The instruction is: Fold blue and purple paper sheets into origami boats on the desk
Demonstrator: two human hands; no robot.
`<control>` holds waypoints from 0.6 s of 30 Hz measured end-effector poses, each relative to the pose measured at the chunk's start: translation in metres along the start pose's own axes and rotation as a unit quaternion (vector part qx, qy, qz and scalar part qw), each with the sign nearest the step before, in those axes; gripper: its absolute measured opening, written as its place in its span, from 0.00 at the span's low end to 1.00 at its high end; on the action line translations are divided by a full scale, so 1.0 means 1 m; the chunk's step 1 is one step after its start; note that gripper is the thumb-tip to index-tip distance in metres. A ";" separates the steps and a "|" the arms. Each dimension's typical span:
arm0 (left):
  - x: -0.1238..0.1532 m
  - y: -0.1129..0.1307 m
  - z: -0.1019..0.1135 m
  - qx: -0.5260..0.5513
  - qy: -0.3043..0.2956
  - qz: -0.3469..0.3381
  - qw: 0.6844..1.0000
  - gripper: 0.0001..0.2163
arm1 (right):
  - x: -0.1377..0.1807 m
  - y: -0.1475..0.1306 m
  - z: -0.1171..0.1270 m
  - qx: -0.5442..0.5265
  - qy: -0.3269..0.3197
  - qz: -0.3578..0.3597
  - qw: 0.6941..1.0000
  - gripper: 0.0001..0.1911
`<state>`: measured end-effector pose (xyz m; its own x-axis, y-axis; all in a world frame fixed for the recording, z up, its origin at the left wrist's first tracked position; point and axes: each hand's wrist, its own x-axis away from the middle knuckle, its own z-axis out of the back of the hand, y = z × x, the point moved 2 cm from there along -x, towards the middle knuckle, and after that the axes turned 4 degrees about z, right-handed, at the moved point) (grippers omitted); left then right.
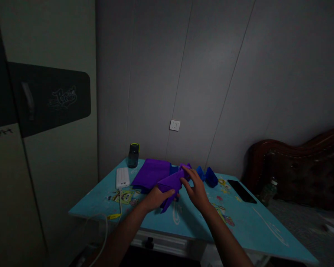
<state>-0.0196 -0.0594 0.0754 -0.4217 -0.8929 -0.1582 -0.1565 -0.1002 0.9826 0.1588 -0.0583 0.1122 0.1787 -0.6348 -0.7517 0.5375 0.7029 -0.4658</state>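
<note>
My left hand is closed around the lower part of a folded purple paper, its thumb lying across the front. The folded piece is held tilted above the table, with pointed flaps hanging below and a narrow end rising to the right. At that upper end, my right hand has its fingers curled on the paper; the far side of this grip is hidden. Behind my left hand lies a stack of flat purple sheets, with dark blue paper showing at its edge. Folded blue paper pieces rest just beyond my right hand.
On the light blue cartoon-printed table are a white power bank with a cable, a dark bottle and a black phone. A cabinet stands left; a clear bottle is near the brown headboard at right.
</note>
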 end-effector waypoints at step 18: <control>-0.016 0.013 0.011 -0.148 -0.037 -0.015 0.988 0.16 | -0.015 0.007 0.040 -0.127 -0.100 -0.081 0.984 0.17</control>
<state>-0.0252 -0.0415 0.0899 -0.4875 -0.8535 -0.1840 0.0924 -0.2600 0.9612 0.1932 -0.0572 0.1389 0.2792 -0.7778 -0.5632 0.3544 0.6285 -0.6923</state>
